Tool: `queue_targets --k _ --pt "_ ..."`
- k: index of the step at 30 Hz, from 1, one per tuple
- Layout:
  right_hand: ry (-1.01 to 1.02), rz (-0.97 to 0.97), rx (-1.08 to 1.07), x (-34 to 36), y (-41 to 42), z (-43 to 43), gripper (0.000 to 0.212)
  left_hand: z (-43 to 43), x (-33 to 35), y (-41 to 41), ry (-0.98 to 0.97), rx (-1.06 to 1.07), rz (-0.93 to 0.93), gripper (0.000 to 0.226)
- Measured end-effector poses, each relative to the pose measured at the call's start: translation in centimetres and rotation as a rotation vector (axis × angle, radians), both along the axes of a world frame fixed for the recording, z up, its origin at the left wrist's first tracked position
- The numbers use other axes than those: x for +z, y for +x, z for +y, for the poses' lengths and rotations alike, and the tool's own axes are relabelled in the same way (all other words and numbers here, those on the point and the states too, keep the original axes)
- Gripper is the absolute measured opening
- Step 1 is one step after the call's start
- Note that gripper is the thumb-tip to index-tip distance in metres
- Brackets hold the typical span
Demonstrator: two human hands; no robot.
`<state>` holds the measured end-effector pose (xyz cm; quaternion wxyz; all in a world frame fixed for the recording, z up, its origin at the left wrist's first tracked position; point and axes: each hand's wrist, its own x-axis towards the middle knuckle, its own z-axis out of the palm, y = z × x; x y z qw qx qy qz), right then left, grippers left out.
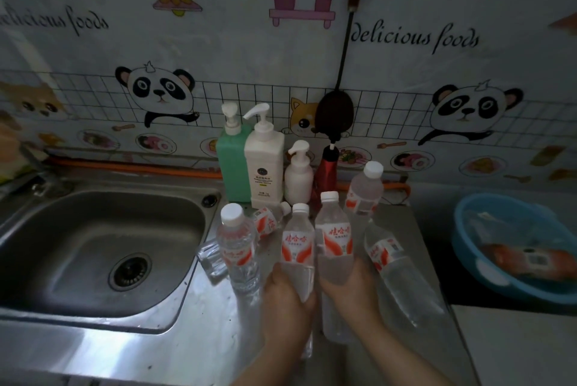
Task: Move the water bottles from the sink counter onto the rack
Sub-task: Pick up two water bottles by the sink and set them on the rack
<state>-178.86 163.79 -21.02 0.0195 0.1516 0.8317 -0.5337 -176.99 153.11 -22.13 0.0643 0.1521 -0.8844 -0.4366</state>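
Note:
Several clear water bottles with red-and-white labels and white caps are on the steel sink counter point(199, 332). My left hand point(285, 304) grips the lower part of one upright bottle point(298, 240). My right hand point(351, 287) grips a second upright bottle point(334, 234) right beside it. Another bottle point(238, 245) stands to the left by the sink edge. A bottle point(365, 189) stands further back on the right. One bottle point(396, 270) lies on its side at the right, and one point(268, 220) lies behind the held pair. No rack is in view.
The steel sink basin point(103, 248) fills the left. A green pump bottle point(234, 164), a white pump bottle point(263, 164), a small white pump bottle point(298, 174) and a red container point(326, 173) stand against the wall. A blue basin point(515, 248) sits at the right.

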Motion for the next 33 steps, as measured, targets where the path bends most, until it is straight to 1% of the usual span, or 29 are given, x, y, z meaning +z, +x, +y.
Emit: queue_targets --k 2,4,10,12,13,18,20,22,25,26,29,30,33 --pt "-0.020 0.054 -0.042 1.1 1.2 0.3 0.055 0.4 1.2 0.9 0.041 0.006 0.056 0.053" --pt "-0.040 0.123 -0.053 2.0 1.7 0.7 0.052 0.9 2.3 1.4 0.089 -0.002 0.103 0.056" --pt "0.007 0.340 -0.038 7.6 1.9 1.7 0.057 1.6 7.2 1.4 0.063 -0.026 0.293 0.074" --pt "0.007 0.418 0.008 10.0 1.5 1.6 0.062 1.5 9.5 0.9 0.077 -0.023 0.332 0.079" --pt "-0.001 0.468 0.035 11.2 1.4 1.5 0.062 1.4 10.7 0.7 0.079 -0.025 0.352 0.081" --pt "-0.071 0.681 0.143 18.2 0.7 0.0 0.038 -0.3 17.1 -0.3 0.099 -0.005 0.527 0.080" --pt "-0.060 0.745 0.199 20.6 0.2 -1.0 0.028 -1.6 19.4 -0.4 0.084 0.026 0.588 0.079" --pt "-0.079 0.806 0.263 22.7 -0.4 -2.3 0.024 -3.2 21.4 -0.3 0.055 0.060 0.625 0.076" --pt "-0.070 0.837 0.317 25.2 -1.4 -4.8 0.014 -5.8 24.0 0.1 0.053 0.149 0.642 0.079" --pt "-0.062 0.847 0.329 25.6 -1.8 -5.9 0.016 -6.7 24.7 0.4 0.058 0.184 0.650 0.080" --pt "-0.067 0.848 0.334 26.4 -1.9 -9.5 0.044 -10.1 26.0 1.5 0.034 0.289 0.683 0.082" --pt "-0.074 0.848 0.337 26.6 -1.7 -10.8 0.050 -11.3 26.2 1.9 0.018 0.323 0.690 0.082" --pt "-0.042 0.872 0.398 26.9 -0.8 -14.7 0.061 -15.3 26.4 3.6 -0.058 0.423 0.705 0.084"
